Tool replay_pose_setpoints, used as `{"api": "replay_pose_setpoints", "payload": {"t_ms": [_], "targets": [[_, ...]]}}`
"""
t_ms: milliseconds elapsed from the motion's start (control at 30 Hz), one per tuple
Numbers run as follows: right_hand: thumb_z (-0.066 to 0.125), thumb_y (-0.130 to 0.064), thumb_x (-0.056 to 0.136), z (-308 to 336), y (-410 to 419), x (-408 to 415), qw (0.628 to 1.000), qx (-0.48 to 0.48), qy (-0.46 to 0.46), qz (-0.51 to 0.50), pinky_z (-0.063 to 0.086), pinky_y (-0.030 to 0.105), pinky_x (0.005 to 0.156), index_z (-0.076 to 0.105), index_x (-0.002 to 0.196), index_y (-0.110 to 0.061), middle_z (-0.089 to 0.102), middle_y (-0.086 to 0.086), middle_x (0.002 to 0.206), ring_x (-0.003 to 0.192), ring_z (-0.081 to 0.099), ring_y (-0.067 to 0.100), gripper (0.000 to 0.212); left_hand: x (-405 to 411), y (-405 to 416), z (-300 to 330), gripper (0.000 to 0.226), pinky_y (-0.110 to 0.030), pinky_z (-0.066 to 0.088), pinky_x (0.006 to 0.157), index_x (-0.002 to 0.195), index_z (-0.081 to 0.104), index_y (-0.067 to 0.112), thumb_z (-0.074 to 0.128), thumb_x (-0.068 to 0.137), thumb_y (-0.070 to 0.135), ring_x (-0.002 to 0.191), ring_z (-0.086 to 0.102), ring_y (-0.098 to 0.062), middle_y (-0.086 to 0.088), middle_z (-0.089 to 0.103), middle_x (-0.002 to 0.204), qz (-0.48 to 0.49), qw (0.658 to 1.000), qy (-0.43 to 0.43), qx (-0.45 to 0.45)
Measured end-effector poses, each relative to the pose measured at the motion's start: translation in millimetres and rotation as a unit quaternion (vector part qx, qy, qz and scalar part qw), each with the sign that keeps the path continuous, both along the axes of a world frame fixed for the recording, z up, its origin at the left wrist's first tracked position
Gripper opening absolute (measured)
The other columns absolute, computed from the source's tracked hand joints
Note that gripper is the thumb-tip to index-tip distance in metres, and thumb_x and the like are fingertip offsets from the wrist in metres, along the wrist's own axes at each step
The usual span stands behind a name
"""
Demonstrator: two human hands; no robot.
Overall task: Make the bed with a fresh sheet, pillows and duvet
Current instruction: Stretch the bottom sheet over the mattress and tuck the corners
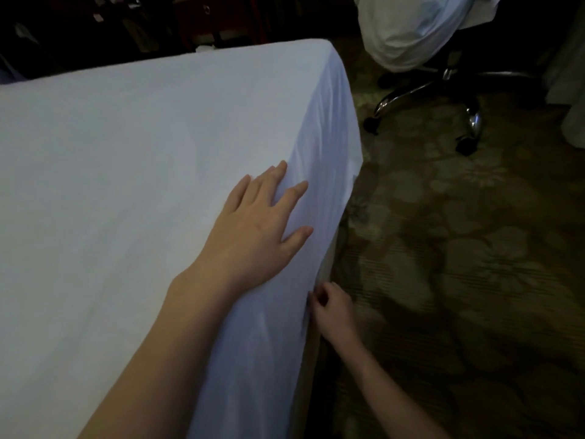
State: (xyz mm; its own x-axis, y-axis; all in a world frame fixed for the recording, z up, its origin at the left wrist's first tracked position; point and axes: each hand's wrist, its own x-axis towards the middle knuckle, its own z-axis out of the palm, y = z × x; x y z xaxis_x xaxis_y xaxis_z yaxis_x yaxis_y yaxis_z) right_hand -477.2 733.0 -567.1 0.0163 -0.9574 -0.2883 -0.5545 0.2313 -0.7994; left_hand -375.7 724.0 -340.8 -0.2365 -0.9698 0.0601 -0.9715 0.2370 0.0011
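A fresh white sheet (pixel 133 172) lay spread smooth across the top of the bed (pixel 321 337) and hung down its near side, with the far corner already draped over. The left hand (pixel 256 229) rested flat on the sheet at the bed's edge, fingers straight and spread, pressing the fabric down. Lower on the side, the right hand (pixel 330 307) had its fingers curled against the hanging edge of the sheet, apparently pinching it for tucking, though the exact hold was hard to make out in the dim light. The sheet stage looked close to finished, with the side tuck seemingly not yet done. No pillows or duvet were on the bed; a heap of white bedding (pixel 408 30) sat well apart on an office chair (pixel 456 90) standing on the patterned carpet (pixel 459 264).
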Motion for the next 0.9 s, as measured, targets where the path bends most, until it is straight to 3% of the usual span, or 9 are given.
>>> {"api": "replay_pose_setpoints", "payload": {"t_ms": [100,233,367,433,533,633,733,833,900], "targets": [[0.054,-0.038,0.093,4.3,-5.2,4.4,0.999,0.009,0.026,0.024,0.053,0.039,0.076,0.06,0.089,-0.021,0.062,-0.002,0.091,0.084,0.061,0.018,0.018,0.3,-6.4,2.0,0.081,-0.03,-0.001,0.118,0.15,0.025,0.027,0.012,0.079,0.064,0.147,0.012,-0.018,-0.005,0.011,0.16,-0.008,1.0,0.012,-0.003],[0.062,-0.046,0.086,3.1,-8.6,-3.5,0.994,0.109,-0.031,-0.009,0.054,0.041,0.072,0.05,0.066,-0.022,0.059,-0.003,0.071,0.073,0.061,0.021,0.033,-3.2,-36.1,7.5,0.069,-0.026,-0.003,0.117,0.15,0.024,0.026,0.033,0.09,0.059,0.147,0.01,-0.018,-0.004,0.008,0.16,0.01,0.999,0.025,0.018],[0.063,-0.033,0.085,14.8,-29.6,-3.8,0.997,0.078,0.023,0.013,0.04,0.027,0.065,0.039,0.065,-0.026,0.06,0.001,0.087,0.084,0.059,0.019,0.032,-14.3,-90.2,9.6,0.062,-0.03,-0.005,0.119,0.151,0.019,0.026,0.04,0.097,0.047,0.147,0.002,-0.016,-0.004,-0.001,0.161,0.023,0.999,-0.018,0.03],[0.065,-0.022,0.084,12.4,-47.6,-3.5,0.998,0.058,-0.036,-0.002,0.04,0.025,0.067,0.04,0.07,-0.028,0.059,0.002,0.092,0.085,0.057,0.017,0.03,-19.4,-106.1,6.7,0.061,-0.034,-0.004,0.119,0.152,0.016,0.027,0.036,0.097,0.048,0.147,0.002,-0.016,-0.004,-0.001,0.161,0.036,0.999,-0.03,0.012],[0.06,-0.02,0.092,8.9,-75.6,-5.5,0.981,0.008,-0.158,-0.112,0.048,0.028,0.074,0.057,0.091,-0.021,0.062,0.004,0.099,0.09,0.06,0.017,0.003,-19.3,-107.9,0.4,0.062,-0.035,-0.005,0.119,0.152,0.011,0.029,0.031,0.098,0.051,0.147,-0.001,-0.014,-0.002,-0.006,0.161,0.031,0.997,-0.064,0.001],[0.056,-0.029,0.096,12.3,-104.7,-7.7,0.967,0.016,-0.21,-0.146,0.048,0.026,0.071,0.062,0.091,-0.017,0.063,-0.002,0.087,0.083,0.06,0.013,0.014,-17.8,-105.6,-1.1,0.061,-0.035,-0.005,0.119,0.152,0.011,0.032,0.03,0.097,0.051,0.147,0.0,-0.015,0.0,-0.005,0.161,0.033,0.998,-0.054,-0.003],[0.058,-0.03,0.093,11.4,-125.9,-13.2,0.988,-0.01,-0.121,-0.092,0.051,0.032,0.064,0.065,0.075,-0.015,0.064,-0.001,0.073,0.07,0.061,0.016,0.024,-17.8,-108.2,-1.6,0.062,-0.035,-0.005,0.119,0.151,0.011,0.033,0.028,0.095,0.052,0.147,0.0,-0.013,0.002,-0.004,0.161,0.03,0.998,-0.048,-0.018],[0.055,-0.041,0.09,1.2,-129.3,-30.1,0.995,-0.042,0.073,-0.058,0.05,0.03,0.062,0.058,0.072,-0.021,0.062,-0.007,0.072,0.067,0.06,0.013,0.027,-18.1,-106.6,-2.7,0.062,-0.034,-0.005,0.119,0.151,0.01,0.034,0.026,0.095,0.054,0.147,-0.004,-0.011,0.003,-0.005,0.161,0.031,0.998,-0.044,-0.016],[0.052,-0.045,0.091,-4.7,-127.2,-31.7,0.992,-0.043,0.098,-0.066,0.049,0.03,0.065,0.057,0.075,-0.022,0.063,-0.007,0.075,0.071,0.061,0.014,0.028,-19.0,-105.8,-2.9,0.062,-0.034,-0.007,0.119,0.151,0.009,0.034,0.018,0.095,0.06,0.147,-0.006,-0.011,0.002,-0.007,0.161,0.029,0.998,-0.047,-0.014]]}}
